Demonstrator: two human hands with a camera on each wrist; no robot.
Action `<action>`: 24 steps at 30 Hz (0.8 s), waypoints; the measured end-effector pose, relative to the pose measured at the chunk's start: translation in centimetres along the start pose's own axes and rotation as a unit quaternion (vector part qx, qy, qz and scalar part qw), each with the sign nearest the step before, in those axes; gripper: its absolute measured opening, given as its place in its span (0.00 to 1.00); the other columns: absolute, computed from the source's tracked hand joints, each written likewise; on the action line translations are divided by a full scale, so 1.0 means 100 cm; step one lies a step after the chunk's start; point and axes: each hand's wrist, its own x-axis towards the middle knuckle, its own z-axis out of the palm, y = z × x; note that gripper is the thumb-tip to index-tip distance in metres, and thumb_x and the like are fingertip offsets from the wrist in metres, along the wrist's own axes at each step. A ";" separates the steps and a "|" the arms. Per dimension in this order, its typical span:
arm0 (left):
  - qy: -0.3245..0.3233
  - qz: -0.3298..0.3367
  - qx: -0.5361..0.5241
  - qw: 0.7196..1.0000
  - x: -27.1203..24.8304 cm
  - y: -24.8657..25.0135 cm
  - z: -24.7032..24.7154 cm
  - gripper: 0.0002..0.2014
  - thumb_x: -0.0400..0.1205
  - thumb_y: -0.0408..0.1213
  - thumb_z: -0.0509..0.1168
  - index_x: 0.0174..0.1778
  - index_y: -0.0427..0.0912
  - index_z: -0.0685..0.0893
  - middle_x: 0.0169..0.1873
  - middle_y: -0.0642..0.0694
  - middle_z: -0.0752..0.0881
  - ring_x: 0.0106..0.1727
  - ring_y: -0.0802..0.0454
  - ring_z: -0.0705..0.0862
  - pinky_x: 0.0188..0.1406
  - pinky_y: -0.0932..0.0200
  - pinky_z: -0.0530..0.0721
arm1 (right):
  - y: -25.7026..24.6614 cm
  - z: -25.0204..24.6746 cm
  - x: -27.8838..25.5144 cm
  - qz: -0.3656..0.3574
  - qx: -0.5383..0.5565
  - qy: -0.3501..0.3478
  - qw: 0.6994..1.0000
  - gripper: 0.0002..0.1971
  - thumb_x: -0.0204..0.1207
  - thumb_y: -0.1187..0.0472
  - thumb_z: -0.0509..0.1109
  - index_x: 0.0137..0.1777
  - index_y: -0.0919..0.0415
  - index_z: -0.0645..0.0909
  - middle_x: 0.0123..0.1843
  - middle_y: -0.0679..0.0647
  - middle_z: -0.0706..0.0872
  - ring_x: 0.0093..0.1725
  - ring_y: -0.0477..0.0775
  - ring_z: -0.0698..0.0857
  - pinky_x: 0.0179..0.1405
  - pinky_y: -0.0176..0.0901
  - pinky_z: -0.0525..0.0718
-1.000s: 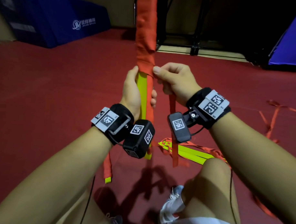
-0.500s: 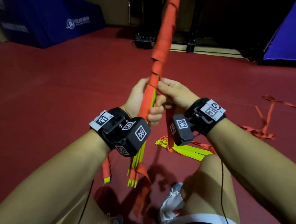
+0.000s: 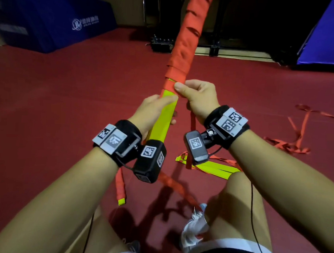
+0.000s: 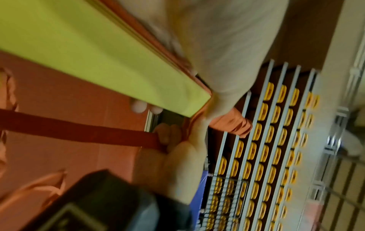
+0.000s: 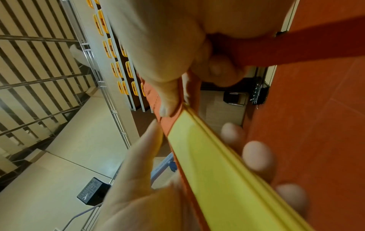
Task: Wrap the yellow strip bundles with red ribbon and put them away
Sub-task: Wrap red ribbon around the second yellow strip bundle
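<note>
In the head view, the left hand (image 3: 151, 112) gripped the bare lower part of the yellow strip bundle (image 3: 163, 118), a flat, smooth stack tilted up and away. Just above it the right hand (image 3: 197, 97) pinched the red ribbon (image 3: 182, 45), whose matte, creased fabric spiralled in overlapping bands up the bundle beyond both hands. A narrow tail hung below the right fist. Beneath the right wrist, loose yellow strips (image 3: 214, 167) lay flat on the dark red floor (image 3: 68, 104), and spare ribbons (image 3: 286, 144) lay crumpled farther right. The blurred left wrist view showed the bundle's thin layered edges against the left palm, and the ribbon as a taut flat band entering the right hand's curled fingers. The right wrist view showed the right thumb pressing the ribbon's lowest turn onto the bundle, with the left thumb and fingertips curled round its glossy yellow faces.
</note>
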 end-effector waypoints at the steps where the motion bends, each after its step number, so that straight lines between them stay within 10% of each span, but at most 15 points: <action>1: 0.028 0.026 0.036 0.999 0.000 -0.001 0.003 0.09 0.81 0.42 0.75 0.45 0.43 0.82 0.31 0.41 0.84 0.23 0.49 0.83 0.22 0.62 0.81 | 0.001 0.002 0.000 -0.002 0.006 0.002 1.000 0.08 0.78 0.64 0.78 0.37 0.59 0.86 0.23 0.44 0.81 0.18 0.40 0.70 0.17 0.34 0.66; 8: 0.119 0.080 0.023 0.989 0.003 -0.004 0.015 0.13 0.75 0.20 0.70 0.31 0.39 0.77 0.15 0.50 0.75 0.15 0.54 0.72 0.15 0.64 0.71 | -0.004 0.009 -0.002 -0.013 0.026 -0.051 0.998 0.07 0.79 0.63 0.77 0.39 0.58 0.86 0.21 0.43 0.79 0.19 0.46 0.67 0.20 0.37 0.64; 13: 0.029 0.055 -0.056 0.996 -0.005 0.005 0.011 0.08 0.64 0.28 0.68 0.31 0.41 0.75 0.16 0.50 0.73 0.17 0.55 0.71 0.15 0.66 0.69 | -0.002 0.001 0.001 0.046 0.094 -0.094 0.990 0.16 0.79 0.64 0.76 0.29 0.58 0.80 0.20 0.49 0.73 0.19 0.46 0.63 0.21 0.34 0.56; 17: -0.073 -0.023 -0.088 0.993 -0.010 0.005 0.009 0.07 0.62 0.32 0.61 0.31 0.41 0.68 0.16 0.47 0.69 0.13 0.53 0.66 0.16 0.66 0.60 | -0.002 -0.004 0.003 0.068 0.103 -0.149 0.981 0.09 0.73 0.61 0.79 0.46 0.64 0.82 0.24 0.50 0.74 0.18 0.43 0.62 0.22 0.33 0.55; 21: -0.182 -0.097 -0.120 0.971 -0.012 0.005 0.005 0.09 0.62 0.37 0.58 0.32 0.44 0.63 0.17 0.48 0.65 0.13 0.52 0.63 0.23 0.58 0.52 | -0.003 -0.005 -0.002 0.081 0.028 -0.236 0.968 0.32 0.79 0.52 0.72 0.68 0.81 0.71 0.30 0.56 0.72 0.19 0.42 0.64 0.17 0.32 0.59; 24: -0.191 -0.103 -0.122 0.968 -0.013 0.008 0.004 0.10 0.62 0.40 0.58 0.35 0.40 0.70 0.18 0.47 0.67 0.14 0.51 0.66 0.24 0.59 0.56 | -0.006 -0.005 -0.004 0.089 0.014 -0.259 0.962 0.14 0.82 0.54 0.70 0.51 0.68 0.77 0.24 0.50 0.77 0.19 0.42 0.72 0.18 0.34 0.60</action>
